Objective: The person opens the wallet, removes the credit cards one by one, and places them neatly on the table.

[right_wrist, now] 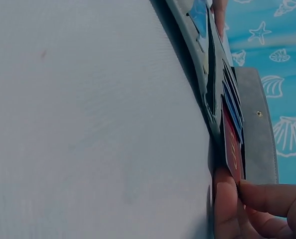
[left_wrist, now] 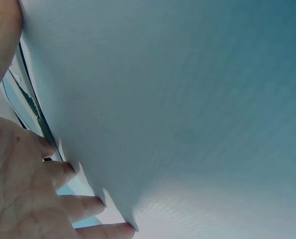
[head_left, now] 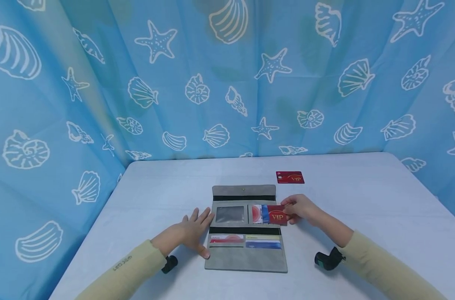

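A grey wallet [head_left: 246, 258] lies unfolded on the white table, with cards showing in its slots. My right hand [head_left: 300, 209] pinches the right edge of a red VIP card [head_left: 277, 215] between thumb and fingers. That card sticks out past the wallet's right side and overlaps a blue card [head_left: 265, 213] and a red-and-white card [head_left: 256, 213]. In the right wrist view the thumb and a finger grip the end of the red VIP card [right_wrist: 231, 144]. My left hand [head_left: 193, 229] rests with spread fingers at the wallet's left edge.
Another red VIP card [head_left: 290, 177] lies on the table behind the wallet, to the right. Several cards sit in the lower slots, among them a blue-and-white card [head_left: 263, 243]. A blue curtain [head_left: 227, 83] with shell prints hangs behind the table [head_left: 167, 179].
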{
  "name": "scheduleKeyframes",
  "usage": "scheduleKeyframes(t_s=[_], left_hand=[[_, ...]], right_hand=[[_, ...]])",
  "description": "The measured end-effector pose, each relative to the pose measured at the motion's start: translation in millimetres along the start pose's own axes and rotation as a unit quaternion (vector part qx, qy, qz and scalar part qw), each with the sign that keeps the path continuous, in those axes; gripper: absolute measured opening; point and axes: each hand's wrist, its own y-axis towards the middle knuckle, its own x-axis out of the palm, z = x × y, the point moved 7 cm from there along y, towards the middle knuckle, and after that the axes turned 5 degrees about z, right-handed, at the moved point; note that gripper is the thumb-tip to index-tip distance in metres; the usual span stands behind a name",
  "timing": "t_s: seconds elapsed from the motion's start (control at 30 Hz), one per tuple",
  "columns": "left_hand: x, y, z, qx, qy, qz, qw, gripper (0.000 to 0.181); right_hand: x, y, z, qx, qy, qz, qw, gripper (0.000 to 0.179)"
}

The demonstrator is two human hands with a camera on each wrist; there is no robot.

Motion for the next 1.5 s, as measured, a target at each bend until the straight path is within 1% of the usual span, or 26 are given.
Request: scheduleKeyframes(t_s=[0.17, 0.4, 0.5, 0.63, 0.9, 1.0, 1.23, 1.5], left_hand=[[3.6, 2.6, -2.2, -0.003, 0.006, -0.005, 1.0, 0.116], [5.3, 3.8, -2.6, -0.005, 0.008, -0.005, 0.9999, 0.117], [4.7, 3.3, -2.0, -0.005, 0.008, -0.006, 0.9999, 0.117], [4.8, 3.2, -1.7, -0.006, 0.006, -0.008, 0.9999, 0.117], [5.2, 3.8, -1.7, -0.005, 0.009, -0.007, 0.9999, 0.118], [4.5, 3.8, -1.2, -0.005, 0.011, -0.005, 0.9999, 0.117], [3.9, 2.4, -0.8, -0.004, 0.006, -0.004, 1.0, 0.117], [3.1, 2.3, -0.4, -0.009, 0.008, -0.007, 0.9999, 0.117]], right_hand=[[-2, -0.3, 4, 0.006, 0.012, -0.018, 0.9998, 0.039], [-8, -4.6, 8, 0.023, 0.012, -0.02, 0.9995, 0.055], [-10, -8.4, 6, 0.019, 0.001, -0.018, 0.9997, 0.06], [-14, -13.0, 6, 0.012, -0.006, -0.013, 0.9998, 0.061], [-21, -18.1, 10, 0.015, 0.001, -0.008, 0.9999, 0.055], [-23, -19.5, 11, 0.021, 0.011, -0.005, 0.9997, 0.055], [-25, -21.0, 18, 0.042, 0.069, -0.019, 0.9965, 0.059], [-38, -24.0, 20, 0.044, 0.08, -0.014, 0.9957, 0.06]])
